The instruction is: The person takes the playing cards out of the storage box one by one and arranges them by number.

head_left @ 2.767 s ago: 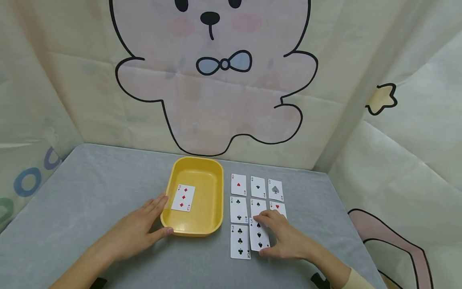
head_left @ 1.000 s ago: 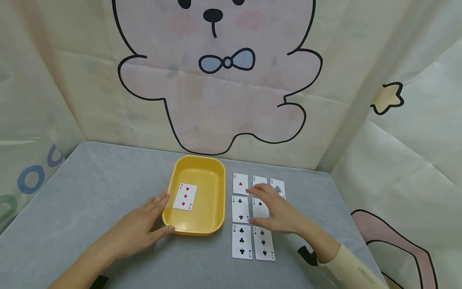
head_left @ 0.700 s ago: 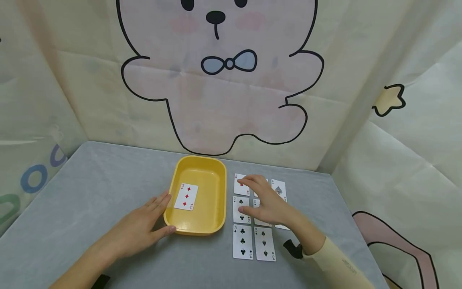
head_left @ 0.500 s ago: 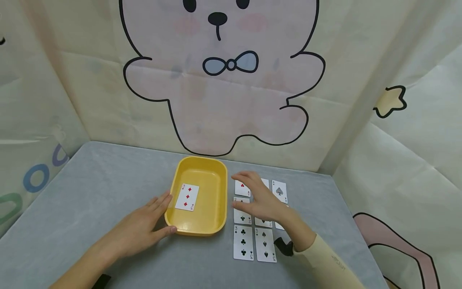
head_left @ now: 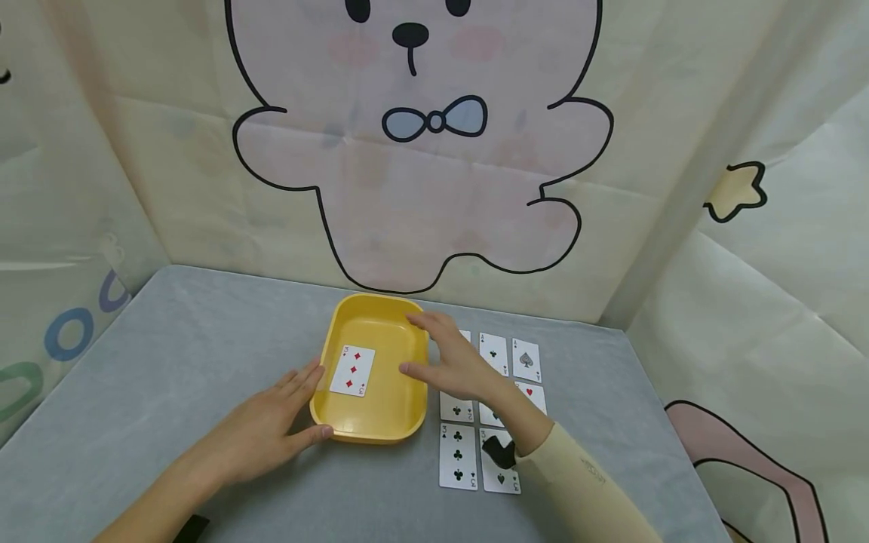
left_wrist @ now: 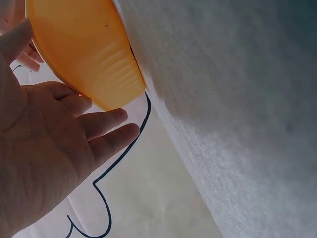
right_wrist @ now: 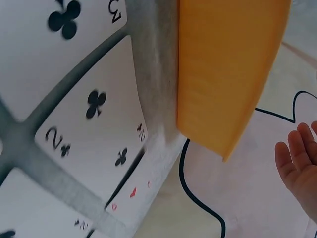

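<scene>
A yellow tray (head_left: 400,422) holds a single three of diamonds card (head_left: 352,371), face up on the left of its floor. My left hand (head_left: 278,422) touches the tray's left side, fingers extended and thumb at the near corner. Over the tray's right rim hovers my right hand (head_left: 455,366), thumb and fingers spread with nothing between them. Beneath and beside that hand lie face-up cards in rows, among them the two of clubs (right_wrist: 94,114), three of clubs (head_left: 458,456) and ace of spades (head_left: 526,360). The hand and forearm partly cover several cards.
The three of spades (head_left: 501,475) lies nearest the front, partly under a black wrist strap (head_left: 499,452). Grey cloth (head_left: 224,339) covers the table. A cream curtain (head_left: 170,151) with a cartoon bear stands right behind the table's far edge.
The right hand released the three of spades beside the three of clubs, then moved up and left across the cards to the tray, staying spread. The left hand stays on the tray.
</scene>
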A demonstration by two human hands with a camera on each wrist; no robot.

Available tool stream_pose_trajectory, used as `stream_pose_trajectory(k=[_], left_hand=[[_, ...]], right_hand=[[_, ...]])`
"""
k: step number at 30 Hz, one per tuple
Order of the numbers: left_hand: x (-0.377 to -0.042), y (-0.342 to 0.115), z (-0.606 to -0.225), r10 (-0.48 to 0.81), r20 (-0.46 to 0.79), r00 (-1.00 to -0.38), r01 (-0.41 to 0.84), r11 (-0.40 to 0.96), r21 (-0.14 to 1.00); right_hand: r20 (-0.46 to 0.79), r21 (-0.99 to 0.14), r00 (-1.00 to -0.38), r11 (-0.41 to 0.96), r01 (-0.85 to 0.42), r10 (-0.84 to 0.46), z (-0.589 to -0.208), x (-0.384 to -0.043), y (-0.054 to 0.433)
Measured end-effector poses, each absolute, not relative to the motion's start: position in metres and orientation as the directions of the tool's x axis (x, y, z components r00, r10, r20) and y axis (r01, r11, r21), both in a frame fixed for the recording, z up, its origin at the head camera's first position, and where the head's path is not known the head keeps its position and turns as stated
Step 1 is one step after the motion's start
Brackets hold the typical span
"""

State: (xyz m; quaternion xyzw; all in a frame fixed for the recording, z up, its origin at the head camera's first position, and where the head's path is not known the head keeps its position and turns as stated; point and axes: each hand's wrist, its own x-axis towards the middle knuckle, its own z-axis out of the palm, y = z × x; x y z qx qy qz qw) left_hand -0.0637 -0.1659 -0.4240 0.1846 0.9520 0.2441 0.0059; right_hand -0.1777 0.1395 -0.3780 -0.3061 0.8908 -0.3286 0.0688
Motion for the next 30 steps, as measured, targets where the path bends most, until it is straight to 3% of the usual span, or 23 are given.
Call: stream_pose_trajectory(k=[9,17,30], left_hand=[[-0.065,-0.165,-0.424,0.358,0.068,-0.931,0.346,0.808,0.477],[-0.064,-0.167,-0.424,0.36,0.065,-0.931,0.346,0.809,0.476],[-0.064,-0.167,-0.424,0.366,0.078,-0.927,0.357,0.805,0.474]], right_hand=[[0.03,-0.671,-0.804,0.584,-0.457,-0.594,-0.385,-0.186,0.11],[-0.111,-0.613,-0.804,0.677,-0.408,-0.585,-0.393,-0.189,0.082],[-0.182,-0.564,-0.785,0.717,-0.41,-0.592,-0.414,-0.195,0.052]])
